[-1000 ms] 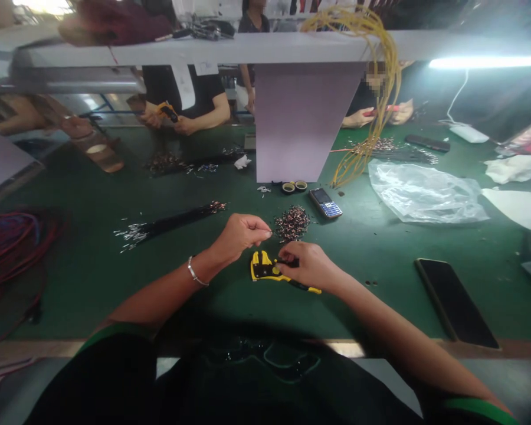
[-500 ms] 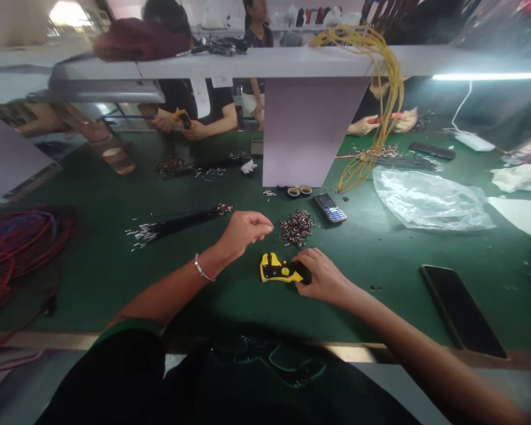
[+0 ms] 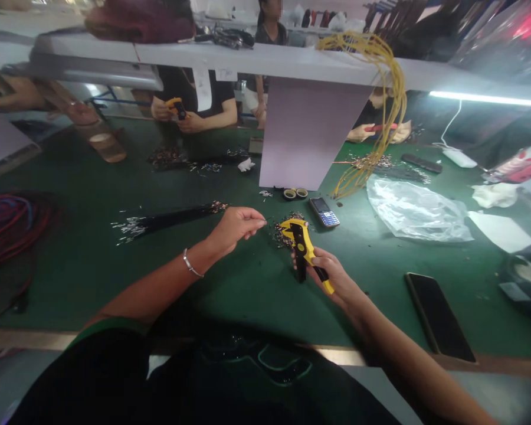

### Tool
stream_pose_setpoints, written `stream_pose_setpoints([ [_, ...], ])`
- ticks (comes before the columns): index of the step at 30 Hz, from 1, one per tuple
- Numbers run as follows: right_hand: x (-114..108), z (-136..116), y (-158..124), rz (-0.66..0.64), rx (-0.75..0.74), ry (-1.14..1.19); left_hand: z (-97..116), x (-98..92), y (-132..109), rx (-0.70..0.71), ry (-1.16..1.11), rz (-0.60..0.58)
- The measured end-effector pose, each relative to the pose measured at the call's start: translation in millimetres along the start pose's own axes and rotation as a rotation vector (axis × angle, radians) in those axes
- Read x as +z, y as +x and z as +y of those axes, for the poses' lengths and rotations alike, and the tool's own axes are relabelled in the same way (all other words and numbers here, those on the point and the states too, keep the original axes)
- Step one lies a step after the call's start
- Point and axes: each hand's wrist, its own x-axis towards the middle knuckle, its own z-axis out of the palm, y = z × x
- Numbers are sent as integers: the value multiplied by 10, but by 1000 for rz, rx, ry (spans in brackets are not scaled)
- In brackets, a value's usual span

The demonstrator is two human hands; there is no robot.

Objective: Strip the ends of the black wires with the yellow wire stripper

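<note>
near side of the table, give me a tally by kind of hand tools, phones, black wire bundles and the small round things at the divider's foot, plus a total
Yellow-and-black hand tool, in the right hand: 1
Phones, a keypad phone and a larger dark phone: 2
Black wire bundle: 1
Small round things: 2
Total: 6

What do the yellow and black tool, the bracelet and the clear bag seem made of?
Yellow and black tool: bright, solid colour suggests plastic or painted metal; I can't tell which. Bracelet: probably polished metal, silvery and shiny. Clear bag: likely thin, glossy plastic, judging by its transparency, creases and glints.
</note>
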Motion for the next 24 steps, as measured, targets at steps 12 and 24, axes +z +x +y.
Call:
stream_pose_setpoints([
  [12,-108,-42,-143,-198,-53,-321,41,20,-37,-30,121,-147],
  [24,-71,26,-188,-193,-30,-181,23,-22,-10,104,180,-213],
])
